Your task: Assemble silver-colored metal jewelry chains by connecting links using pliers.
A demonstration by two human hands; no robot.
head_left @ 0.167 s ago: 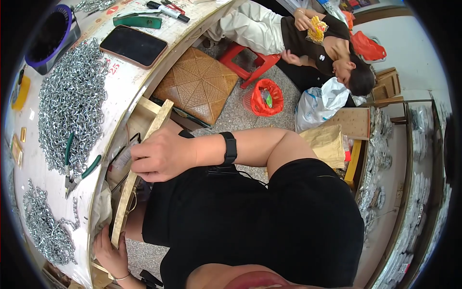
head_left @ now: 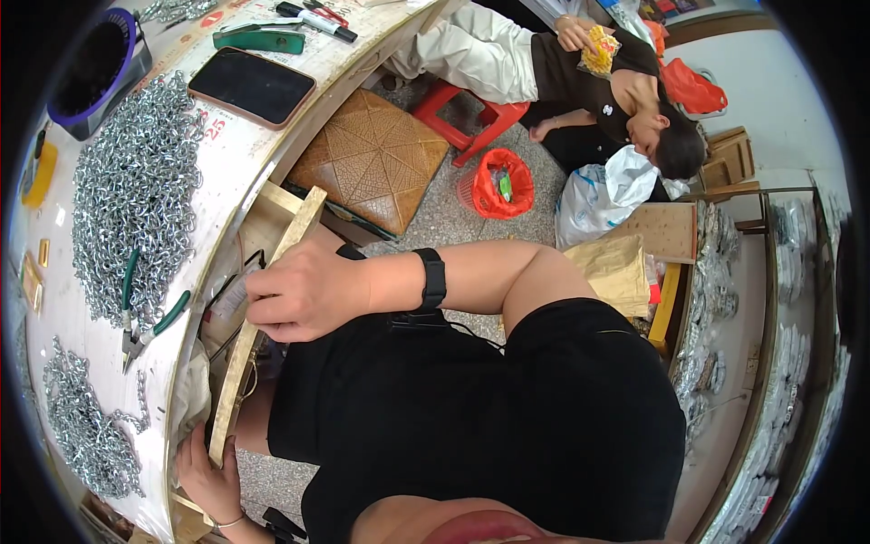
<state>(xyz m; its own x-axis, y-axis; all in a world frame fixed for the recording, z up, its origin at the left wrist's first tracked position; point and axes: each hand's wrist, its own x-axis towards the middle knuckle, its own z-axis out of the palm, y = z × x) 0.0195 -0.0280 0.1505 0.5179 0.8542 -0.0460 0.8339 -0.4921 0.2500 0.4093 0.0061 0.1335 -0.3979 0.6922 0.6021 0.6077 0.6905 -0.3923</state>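
A shallow wooden drawer stands pulled out from under the worktable. My right hand, with a black band on its wrist, is closed over the middle of the drawer's front board. At the nearer end of that board is my left hand, a thin bracelet at its wrist. Its thumb lies on the outer side and its fingers reach inside, gripping the wood. A white bag and dark cables show in the drawer; its other contents are partly hidden by my right hand. Green-handled pliers lie on the tabletop beside the drawer.
On the worktable lie a large heap of silver chain, a smaller one, a phone and a green stapler. A brown stool and a red-lined bin stand beyond. A person sits holding a yellow snack packet.
My hands and the drawer stay where they were. The seated person's free hand has shifted slightly lower, and the snack packet has moved a little.
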